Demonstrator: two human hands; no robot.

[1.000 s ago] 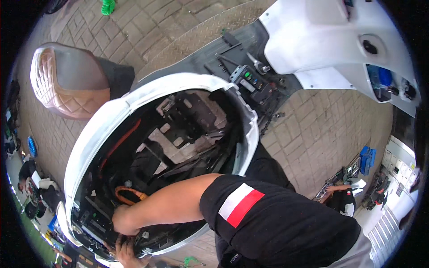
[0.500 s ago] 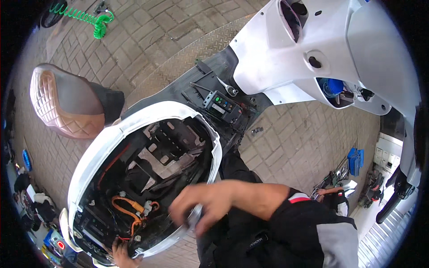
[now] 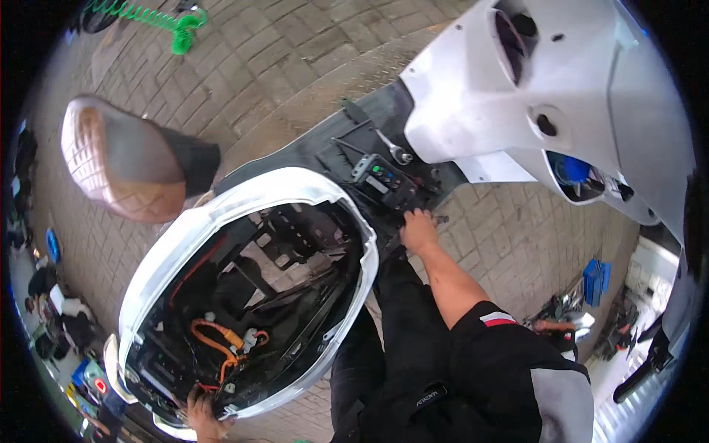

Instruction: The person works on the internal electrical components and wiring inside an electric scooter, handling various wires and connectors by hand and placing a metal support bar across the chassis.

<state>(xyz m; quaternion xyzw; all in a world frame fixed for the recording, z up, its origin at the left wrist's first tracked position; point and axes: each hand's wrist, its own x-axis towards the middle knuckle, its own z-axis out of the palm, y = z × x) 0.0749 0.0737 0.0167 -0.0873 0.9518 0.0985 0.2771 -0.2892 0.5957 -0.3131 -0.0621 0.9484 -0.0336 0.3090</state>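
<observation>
My left hand point(image 3: 205, 415) grips the lower-left rim of the white scooter's open seat compartment point(image 3: 159, 262), fingertips beside red wiring. An orange cable point(image 3: 203, 338) with connectors lies inside. My right hand point(image 3: 418, 229) is at the footboard's lower edge, fingers curled on something I cannot make out, just below a black electronic module point(image 3: 384, 177) with coloured terminals. A ratchet point(image 3: 393, 148) lies on the grey footboard point(image 3: 288, 159) above the module.
The detached seat point(image 3: 122, 155) stands upper left, a green coiled hose point(image 3: 181, 37) behind it. The white front fairing point(image 3: 532, 88) fills the upper right. Co-workers point(image 3: 561, 332) are at the right and far left, among tools and a blue toolbox point(image 3: 594, 280).
My right hand has moved from inside the compartment, up and right past the rim with a blurred metal object, to the footboard edge. My left hand stays at the rim.
</observation>
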